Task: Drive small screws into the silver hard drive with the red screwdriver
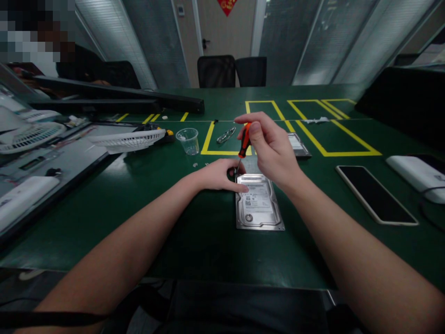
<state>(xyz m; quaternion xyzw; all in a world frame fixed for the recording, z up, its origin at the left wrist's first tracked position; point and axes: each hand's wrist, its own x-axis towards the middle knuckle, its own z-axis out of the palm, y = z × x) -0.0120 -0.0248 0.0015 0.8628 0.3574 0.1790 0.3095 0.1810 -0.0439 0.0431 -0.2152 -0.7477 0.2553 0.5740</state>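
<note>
A silver hard drive [259, 204] lies flat on the green table, its label facing up. My left hand [222, 175] grips its far left corner, with the thumb over the label and the other fingers curled beyond the edge. In my right hand [274, 148] is a red and black screwdriver [245, 139], held nearly upright. Its thin shaft points down at the drive's far left corner, beside my left fingers; the tip's exact contact is hard to make out. Another hard drive [299, 144] lies behind my right hand, partly hidden by it.
A clear plastic cup [188, 141] and tiny pieces [195, 165], perhaps screws, are left of my hands. A shiny silvery object [226, 135] lies beyond. Fan parts [128, 140] sit at the left, a phone [375, 195] at the right. Yellow tape marks the table.
</note>
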